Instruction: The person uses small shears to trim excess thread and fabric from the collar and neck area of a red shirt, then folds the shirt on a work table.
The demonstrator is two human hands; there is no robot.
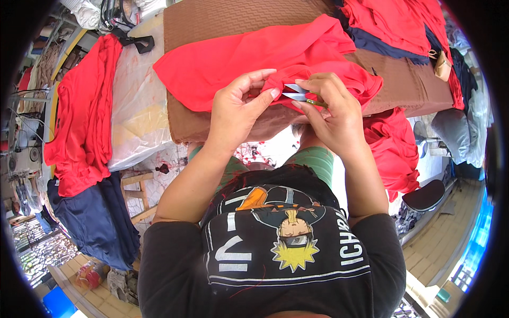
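A red garment point(228, 63) lies spread over the brown cloth of the table in front of me. My left hand point(238, 100) pinches a gathered fold of it between thumb and fingers. Close beside it, my right hand point(334, 106) grips small thread snips point(296, 93) with metal blades and a greenish handle. The two blades point left, apart from each other, at the fold by my left thumb. Whether a thread lies between the blades is too small to tell.
The brown-covered table point(196, 24) stretches ahead. More red garments hang on the left point(87, 111), over dark blue cloth point(98, 217), and are heaped at the far right point(392, 24). Red fabric point(392, 148) hangs below the table edge. A dark round seat point(424, 195) stands at right; thread scraps litter the floor.
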